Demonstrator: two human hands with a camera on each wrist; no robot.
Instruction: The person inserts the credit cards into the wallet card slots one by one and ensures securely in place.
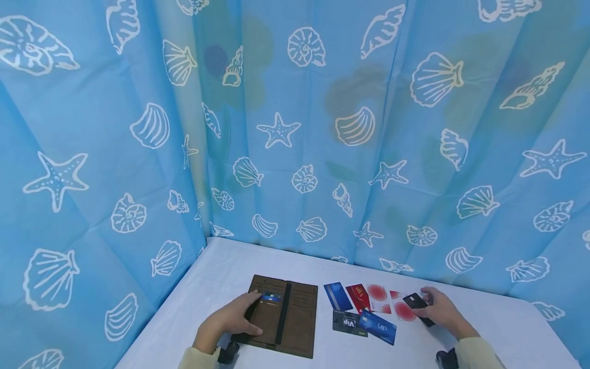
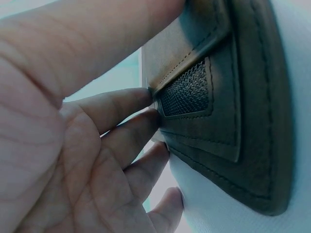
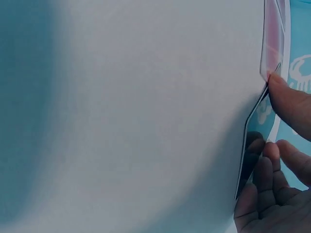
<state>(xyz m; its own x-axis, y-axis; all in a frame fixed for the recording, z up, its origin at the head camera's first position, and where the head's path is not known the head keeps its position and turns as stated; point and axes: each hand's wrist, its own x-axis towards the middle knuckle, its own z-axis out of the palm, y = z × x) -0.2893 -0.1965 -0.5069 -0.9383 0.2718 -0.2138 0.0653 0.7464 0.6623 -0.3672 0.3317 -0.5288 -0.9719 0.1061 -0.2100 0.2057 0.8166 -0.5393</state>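
Note:
A brown wallet (image 1: 301,320) lies spread out on the white table, with a dark strap down its middle. Blue card edges (image 1: 271,296) show in one of its left slots. My left hand (image 1: 235,313) rests at the wallet's left side with fingers extended. In the left wrist view its fingertips (image 2: 151,116) meet the wallet's edge, beside a dark mesh panel (image 2: 187,90). Over on the right, my right hand (image 1: 440,307) pinches a black card (image 1: 417,303) between thumb and fingers. The right wrist view shows this black card (image 3: 252,155) tilted, its glossy face mirroring the fingers.
Between wallet and right hand lie several cards: a blue striped one (image 1: 338,296), a red VIP card (image 1: 357,297), a dark Vip card (image 1: 349,324), a blue card (image 1: 378,327) and white cards with red circles (image 1: 378,293). Blue shell-patterned curtains (image 1: 276,195) stand behind the table.

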